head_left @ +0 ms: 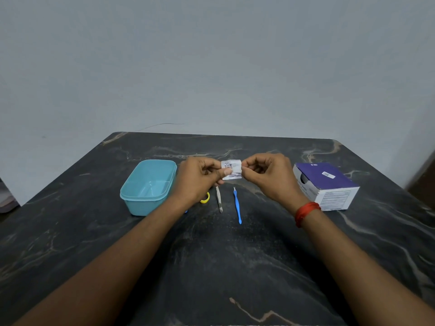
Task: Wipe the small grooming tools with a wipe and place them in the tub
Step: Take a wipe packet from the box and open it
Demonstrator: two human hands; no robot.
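- Two hands hold one small white printed wipe sachet (231, 169) above the table. The left hand (200, 177) pinches its left edge between thumb and forefinger, and the right hand (266, 175) pinches its right edge.
- Below the sachet, on the dark marbled tabletop (211, 267), lie a slim silver pair of tweezers (219, 200) and a blue plastic stick with a forked tip (237, 205), side by side and apart.
- A yellow ring-shaped piece (206, 198) shows beside the left wrist, the rest of it hidden.
- A light teal rectangular plastic tub (141, 207) stands open left of the tools.
- A purple and white cardboard box (327, 184) sits far right.
- A red thread band (306, 212) circles the right wrist.
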